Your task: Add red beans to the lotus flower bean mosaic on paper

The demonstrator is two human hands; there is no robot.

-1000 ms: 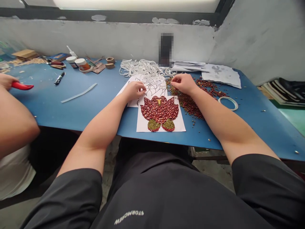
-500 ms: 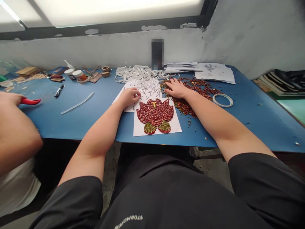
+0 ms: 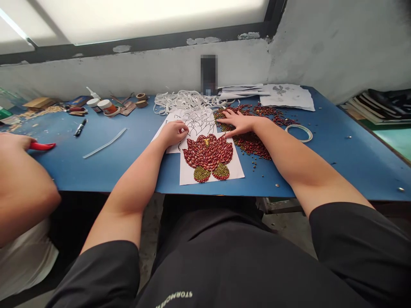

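Note:
A flower of red beans (image 3: 208, 150) with two green-bean leaves (image 3: 202, 174) covers a white paper sheet (image 3: 237, 170) at the table's front edge. My left hand (image 3: 176, 131) rests at that sheet's upper left, over a second sheet with a black line drawing (image 3: 201, 123). Its fingers are curled together; whatever they hold, if anything, is hidden. Fingers spread, my right hand (image 3: 240, 121) lies over the near left part of a loose pile of red and green beans (image 3: 257, 145). Its thumb reaches toward the upper right corner of the bean picture.
Behind the drawing lies a heap of white strips (image 3: 180, 102). Stacked papers (image 3: 244, 90) sit to its right, and a tape roll (image 3: 299, 133) at the right. A glue stick (image 3: 105, 143), a marker (image 3: 80, 128) and jars (image 3: 105, 106) are at left. Another person's arm (image 3: 25, 184) holds something red (image 3: 43, 146).
My right hand has spread its thumb away from the fingers, toward the bean picture's corner. My left hand stays almost in place. The whole view has shifted slightly.

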